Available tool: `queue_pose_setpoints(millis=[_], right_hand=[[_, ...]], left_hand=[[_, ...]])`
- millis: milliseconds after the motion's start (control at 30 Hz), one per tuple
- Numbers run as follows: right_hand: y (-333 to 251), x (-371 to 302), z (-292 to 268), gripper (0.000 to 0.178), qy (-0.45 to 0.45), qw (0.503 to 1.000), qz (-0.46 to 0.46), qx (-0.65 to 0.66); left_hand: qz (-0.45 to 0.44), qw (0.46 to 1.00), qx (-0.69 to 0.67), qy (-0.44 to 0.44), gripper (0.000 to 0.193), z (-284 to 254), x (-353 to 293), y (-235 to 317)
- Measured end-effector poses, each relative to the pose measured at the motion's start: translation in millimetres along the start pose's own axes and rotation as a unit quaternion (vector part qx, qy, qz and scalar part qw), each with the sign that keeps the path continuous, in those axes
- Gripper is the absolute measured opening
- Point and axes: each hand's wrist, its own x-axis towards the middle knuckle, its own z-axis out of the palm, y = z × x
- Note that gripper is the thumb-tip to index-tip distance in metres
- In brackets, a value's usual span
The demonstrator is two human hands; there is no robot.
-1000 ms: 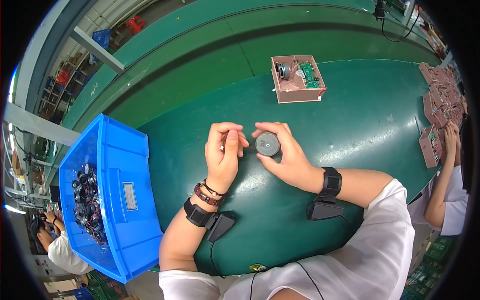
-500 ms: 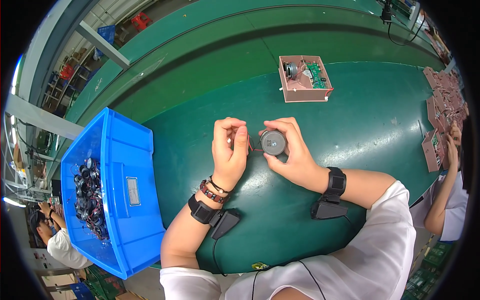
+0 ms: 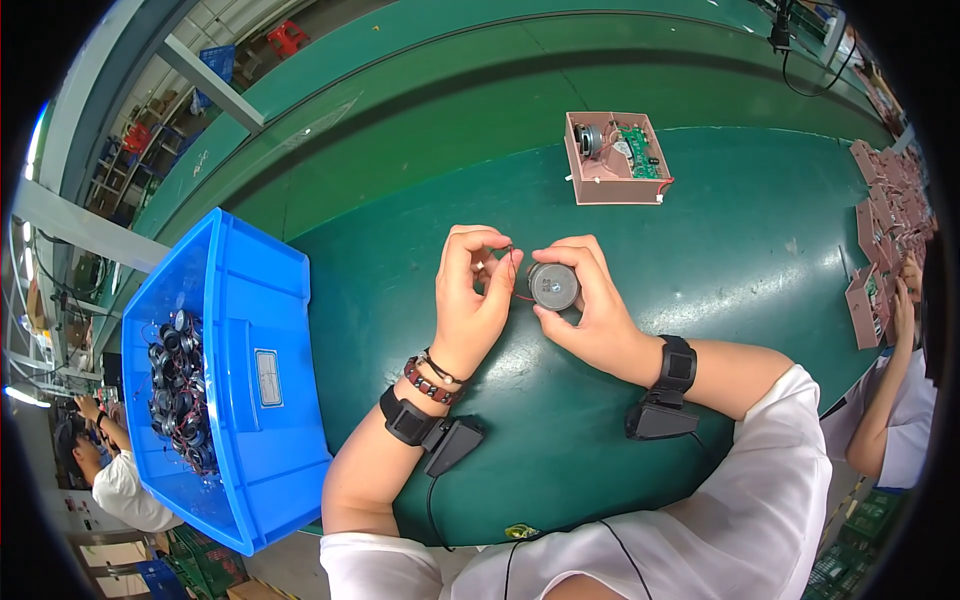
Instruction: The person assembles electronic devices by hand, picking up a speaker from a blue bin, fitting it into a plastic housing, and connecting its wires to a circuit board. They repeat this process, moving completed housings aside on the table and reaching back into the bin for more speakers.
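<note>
Between the thumb and fingers of my right hand [image 3: 592,292] is a round grey speaker [image 3: 554,286], its flat back turned upward. Thin red and black wires [image 3: 514,277] run from it to my left hand [image 3: 474,278], whose thumb and fingertips pinch them. Both hands are held over the middle of the green table [image 3: 400,250]. Beyond them stands an open pinkish-brown box [image 3: 618,192] with a speaker and a green circuit board inside.
At the left a blue bin [image 3: 262,440] contains several wired speakers [image 3: 180,390]. More pinkish-brown boxes [image 3: 880,235] are stacked at the far right, near a co-worker's hand [image 3: 904,300]. Another person [image 3: 120,480] works beyond the bin. A green raised panel runs along the table's back.
My left fingers have shifted up along the wires and now pinch them at the fingertips. The right hand still holds the speaker, and the view has shifted slightly.
</note>
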Motion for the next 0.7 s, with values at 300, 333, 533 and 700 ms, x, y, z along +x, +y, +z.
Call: queue_pose_setpoints(millis=[300, 333, 533, 700], right_hand=[[1.7, -0.1, 3.3, 0.053, 0.027, 0.999, -0.016, 0.017], [1.6, -0.2, 3.3, 0.053, 0.028, 0.999, -0.017, 0.014], [0.4, -0.3, 2.1, 0.052, 0.021, 1.000, -0.010, 0.010], [1.6, 0.6, -1.4, 0.052, 0.002, 1.000, -0.010, -0.015]], left_hand=[[0.026, 0.999, 0.045, -0.002, 0.018, -0.7, 0.5, 0.3], [0.018, 0.999, 0.038, -0.005, 0.016, -1.3, -0.1, -1.3], [-0.078, 0.996, -0.042, -0.027, 0.007, 0.1, -3.2, 2.3], [-0.082, 0.996, -0.020, -0.030, 0.006, 2.1, -1.7, 1.9]])
